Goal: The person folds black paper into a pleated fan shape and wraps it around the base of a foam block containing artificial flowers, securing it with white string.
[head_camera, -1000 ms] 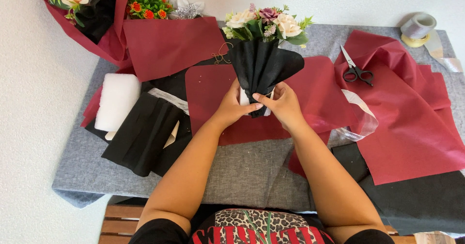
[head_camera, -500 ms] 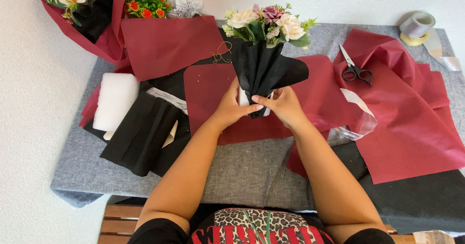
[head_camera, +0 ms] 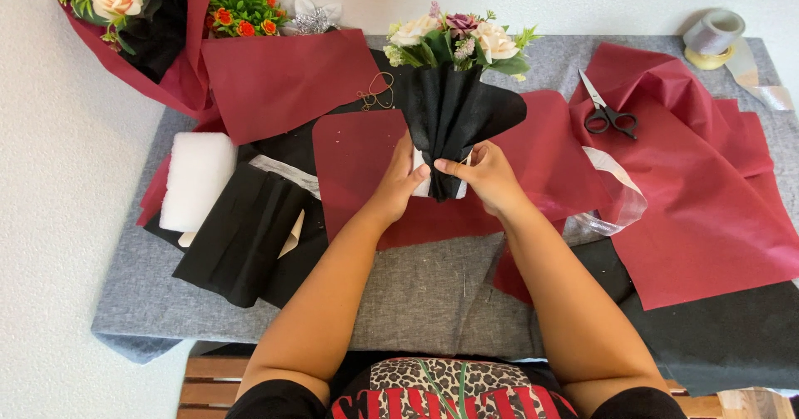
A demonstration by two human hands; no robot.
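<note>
A small bouquet point(head_camera: 454, 40) of cream and purple flowers is wrapped in black paper point(head_camera: 454, 115), lying on a dark red sheet point(head_camera: 358, 157) on the grey table point(head_camera: 433, 294). My left hand point(head_camera: 404, 182) grips the gathered lower end of the black wrap from the left. My right hand point(head_camera: 483, 176) pinches the same lower end from the right, thumb pointing toward the left hand. A bit of white shows between the hands at the wrap's base.
Black scissors point(head_camera: 607, 113) lie on crumpled dark red paper point(head_camera: 699, 178) at the right. A ribbon roll point(head_camera: 714, 36) sits at the far right. Two finished bouquets point(head_camera: 158, 28) lie at the far left. Folded black paper point(head_camera: 241, 232) and a white block point(head_camera: 198, 178) lie at the left.
The bouquet has been turned slightly, its black wrap flaring out more to the right. Both hands stay at its base, fingers shifted a little.
</note>
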